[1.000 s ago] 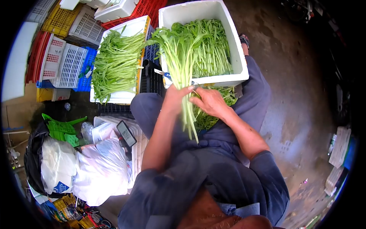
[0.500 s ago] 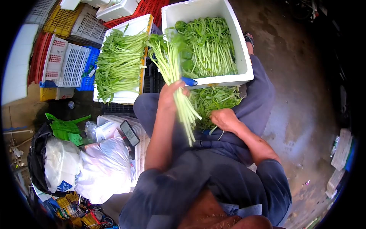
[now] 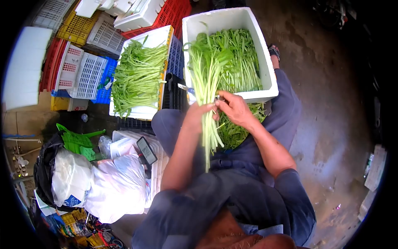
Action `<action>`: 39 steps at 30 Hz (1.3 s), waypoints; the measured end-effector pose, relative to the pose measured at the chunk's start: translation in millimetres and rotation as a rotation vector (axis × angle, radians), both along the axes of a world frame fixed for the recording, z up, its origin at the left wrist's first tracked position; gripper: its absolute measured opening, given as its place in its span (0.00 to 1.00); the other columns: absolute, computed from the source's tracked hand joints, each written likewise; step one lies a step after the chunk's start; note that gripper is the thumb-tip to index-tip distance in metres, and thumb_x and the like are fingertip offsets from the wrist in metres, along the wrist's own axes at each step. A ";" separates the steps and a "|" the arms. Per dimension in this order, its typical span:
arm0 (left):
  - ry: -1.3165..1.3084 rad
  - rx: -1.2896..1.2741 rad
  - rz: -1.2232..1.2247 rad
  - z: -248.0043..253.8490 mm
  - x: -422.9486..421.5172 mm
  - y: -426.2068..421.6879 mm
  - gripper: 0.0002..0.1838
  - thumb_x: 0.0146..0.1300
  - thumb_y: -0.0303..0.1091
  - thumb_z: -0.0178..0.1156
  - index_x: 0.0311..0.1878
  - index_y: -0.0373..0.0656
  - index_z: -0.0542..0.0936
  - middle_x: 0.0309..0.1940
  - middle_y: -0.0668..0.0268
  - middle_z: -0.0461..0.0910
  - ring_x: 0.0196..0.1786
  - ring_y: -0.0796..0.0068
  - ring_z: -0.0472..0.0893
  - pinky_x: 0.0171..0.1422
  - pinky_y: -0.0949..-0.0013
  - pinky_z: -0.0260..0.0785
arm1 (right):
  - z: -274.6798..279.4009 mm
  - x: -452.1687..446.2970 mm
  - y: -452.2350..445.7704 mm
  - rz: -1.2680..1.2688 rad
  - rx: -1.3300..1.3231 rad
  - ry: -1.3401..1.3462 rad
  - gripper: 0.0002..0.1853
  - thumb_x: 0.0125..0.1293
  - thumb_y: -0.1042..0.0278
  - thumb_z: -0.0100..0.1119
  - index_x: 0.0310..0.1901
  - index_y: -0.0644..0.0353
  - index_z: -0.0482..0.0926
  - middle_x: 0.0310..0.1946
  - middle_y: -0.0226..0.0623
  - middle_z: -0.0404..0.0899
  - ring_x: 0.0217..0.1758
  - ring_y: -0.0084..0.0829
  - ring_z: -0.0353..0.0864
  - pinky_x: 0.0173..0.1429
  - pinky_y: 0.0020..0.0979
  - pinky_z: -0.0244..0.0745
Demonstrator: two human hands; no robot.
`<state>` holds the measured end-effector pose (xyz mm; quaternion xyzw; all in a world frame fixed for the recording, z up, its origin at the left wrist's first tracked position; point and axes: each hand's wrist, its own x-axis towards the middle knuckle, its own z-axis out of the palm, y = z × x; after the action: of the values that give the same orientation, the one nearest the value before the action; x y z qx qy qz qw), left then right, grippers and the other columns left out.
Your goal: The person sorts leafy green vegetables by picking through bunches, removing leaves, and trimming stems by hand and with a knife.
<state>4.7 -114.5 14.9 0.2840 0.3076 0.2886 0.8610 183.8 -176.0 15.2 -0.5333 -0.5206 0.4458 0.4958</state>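
Observation:
My left hand (image 3: 196, 118) is wrapped round a bunch of water spinach (image 3: 207, 76), held upright with leaves away from me and pale stalk ends toward my lap. At the bunch's right side my right hand (image 3: 238, 108) has its thumb and fingers pinched against the stalks. A blue-handled tool (image 3: 190, 90) with a metal end, perhaps a small knife, pokes out left of the bunch; its grip is partly hidden. Behind the bunch, a white foam box (image 3: 271, 89) holds more greens (image 3: 244, 62). Loose leafy trimmings (image 3: 232, 135) lie under my right hand.
To the left, more water spinach (image 3: 139, 79) is laid across a white foam lid (image 3: 143, 113). Plastic crates (image 3: 89, 74) are stacked beyond it. White bags (image 3: 116, 186) and a device with a screen (image 3: 146, 150) sit at my left. My legs flank the trimmings.
My right hand has risen from the trimmings to the bunch and now pinches its stalks. My left hand has brought the bunch rightward and turned it more upright.

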 end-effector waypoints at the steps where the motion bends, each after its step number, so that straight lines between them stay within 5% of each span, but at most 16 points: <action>1: 0.037 0.015 -0.002 -1.5 -1.1 0.6 0.19 0.61 0.28 0.67 0.54 0.35 0.77 0.33 0.61 0.79 0.28 0.67 0.81 0.34 0.64 0.77 | 4.8 1.3 -1.3 -0.016 0.001 -0.073 0.13 0.73 0.65 0.59 0.51 0.65 0.81 0.35 0.43 0.84 0.36 0.36 0.84 0.42 0.34 0.77; 2: 0.074 0.026 -0.003 -2.3 -2.2 0.0 0.19 0.60 0.28 0.67 0.54 0.35 0.77 0.33 0.61 0.80 0.28 0.67 0.81 0.34 0.64 0.77 | 7.0 2.1 -4.1 -0.032 -0.003 -0.144 0.12 0.72 0.63 0.59 0.46 0.63 0.84 0.36 0.50 0.85 0.37 0.46 0.85 0.43 0.39 0.78; 5: 0.192 0.100 -0.036 1.5 1.2 -0.2 0.16 0.60 0.25 0.66 0.51 0.34 0.79 0.32 0.62 0.80 0.28 0.68 0.81 0.33 0.65 0.76 | -4.4 -1.2 -12.0 -0.232 0.154 -0.325 0.11 0.74 0.66 0.60 0.37 0.66 0.82 0.24 0.37 0.80 0.26 0.23 0.76 0.33 0.32 0.71; 9: 0.285 0.136 -0.088 8.1 5.5 -3.3 0.14 0.60 0.23 0.67 0.49 0.34 0.80 0.32 0.64 0.81 0.28 0.71 0.80 0.34 0.68 0.75 | -43.6 15.1 -20.0 -0.433 -0.106 -0.306 0.12 0.73 0.65 0.60 0.35 0.66 0.82 0.17 0.33 0.75 0.23 0.23 0.75 0.31 0.33 0.70; 12: 0.312 0.216 -0.062 3.6 8.3 -3.5 0.14 0.60 0.22 0.68 0.50 0.33 0.81 0.33 0.64 0.82 0.29 0.74 0.80 0.34 0.70 0.75 | -42.9 32.6 -43.2 -0.088 -0.235 -0.289 0.14 0.73 0.62 0.61 0.43 0.68 0.83 0.27 0.41 0.81 0.30 0.29 0.82 0.36 0.33 0.76; 13: 0.319 0.256 -0.048 2.1 9.4 -1.2 0.14 0.61 0.22 0.68 0.50 0.35 0.81 0.33 0.64 0.83 0.29 0.74 0.80 0.33 0.70 0.75 | -59.1 31.0 -52.2 -0.035 0.107 -0.713 0.21 0.71 0.58 0.63 0.54 0.70 0.80 0.42 0.50 0.83 0.42 0.38 0.86 0.44 0.34 0.81; 16: 0.343 0.360 0.004 -2.1 16.9 9.1 0.14 0.62 0.22 0.69 0.51 0.37 0.82 0.33 0.65 0.84 0.29 0.75 0.81 0.31 0.70 0.74 | -56.3 24.1 -71.0 -0.049 0.043 -0.747 0.28 0.69 0.58 0.66 0.62 0.72 0.75 0.54 0.56 0.79 0.51 0.45 0.85 0.51 0.36 0.82; 17: 0.359 0.377 0.033 -0.2 21.1 12.9 0.14 0.62 0.23 0.69 0.51 0.37 0.82 0.33 0.65 0.84 0.29 0.75 0.81 0.31 0.71 0.74 | -41.6 16.4 -73.4 -0.122 -0.079 -0.456 0.25 0.65 0.59 0.71 0.56 0.70 0.79 0.46 0.53 0.82 0.46 0.42 0.86 0.47 0.35 0.82; 20: 0.429 0.344 0.082 2.3 27.9 19.4 0.15 0.61 0.24 0.70 0.50 0.36 0.82 0.33 0.64 0.83 0.28 0.75 0.81 0.31 0.72 0.74 | 6.8 -13.6 -78.8 0.046 -0.346 -0.254 0.24 0.62 0.49 0.72 0.46 0.65 0.81 0.37 0.48 0.84 0.41 0.50 0.86 0.45 0.45 0.79; 21: 0.441 0.309 0.087 6.3 29.6 22.4 0.15 0.61 0.25 0.71 0.50 0.35 0.81 0.35 0.63 0.83 0.28 0.75 0.80 0.31 0.72 0.75 | 8.7 -28.9 -83.6 0.034 -0.213 -0.317 0.23 0.60 0.47 0.74 0.37 0.63 0.80 0.26 0.42 0.82 0.29 0.46 0.83 0.35 0.44 0.76; 24: 0.311 0.229 0.160 1.9 30.8 28.3 0.14 0.63 0.27 0.71 0.50 0.37 0.81 0.35 0.64 0.82 0.29 0.73 0.82 0.31 0.70 0.78 | -5.8 -47.7 -88.2 -0.043 -0.194 -0.413 0.15 0.66 0.57 0.69 0.35 0.62 0.80 0.24 0.45 0.80 0.25 0.46 0.81 0.32 0.42 0.74; 27: 0.227 0.126 0.146 -4.3 20.8 29.4 0.13 0.64 0.29 0.70 0.50 0.39 0.80 0.34 0.64 0.82 0.30 0.72 0.83 0.32 0.69 0.78 | -5.7 -40.6 -89.8 -0.062 -0.306 -0.168 0.12 0.69 0.62 0.65 0.36 0.63 0.80 0.23 0.48 0.79 0.25 0.49 0.81 0.31 0.43 0.72; 34: 0.190 0.127 0.114 -1.9 22.9 15.4 0.13 0.65 0.28 0.68 0.50 0.38 0.79 0.33 0.64 0.81 0.30 0.71 0.83 0.32 0.70 0.79 | -1.8 -37.1 -74.0 0.030 -0.121 -0.418 0.13 0.71 0.61 0.62 0.34 0.63 0.79 0.20 0.50 0.75 0.23 0.55 0.76 0.30 0.47 0.69; 35: 0.196 0.137 0.150 -7.5 22.8 18.1 0.13 0.64 0.26 0.68 0.50 0.37 0.79 0.33 0.63 0.81 0.29 0.70 0.83 0.31 0.69 0.79 | -0.8 -35.8 -75.5 0.084 -0.305 -0.397 0.13 0.69 0.60 0.64 0.39 0.64 0.80 0.26 0.50 0.78 0.29 0.52 0.79 0.35 0.45 0.72; 38: 0.167 0.088 0.225 -7.0 16.9 24.2 0.13 0.63 0.26 0.68 0.49 0.36 0.79 0.33 0.62 0.81 0.28 0.68 0.83 0.31 0.67 0.79 | -9.0 -40.6 -88.5 -0.202 -0.019 -0.345 0.19 0.67 0.59 0.66 0.50 0.66 0.79 0.41 0.50 0.80 0.40 0.45 0.82 0.45 0.41 0.76; 39: 0.174 0.074 0.267 -1.5 16.8 24.8 0.14 0.62 0.27 0.69 0.49 0.36 0.78 0.33 0.61 0.81 0.27 0.66 0.84 0.31 0.65 0.80 | -10.2 -41.1 -100.5 -0.234 -0.050 -0.251 0.28 0.68 0.60 0.64 0.63 0.69 0.72 0.58 0.51 0.74 0.57 0.43 0.79 0.62 0.39 0.74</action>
<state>21.5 -89.7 13.4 0.2959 0.4054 0.3860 0.7740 142.7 -276.5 5.0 -0.6538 -0.5018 0.3278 0.4619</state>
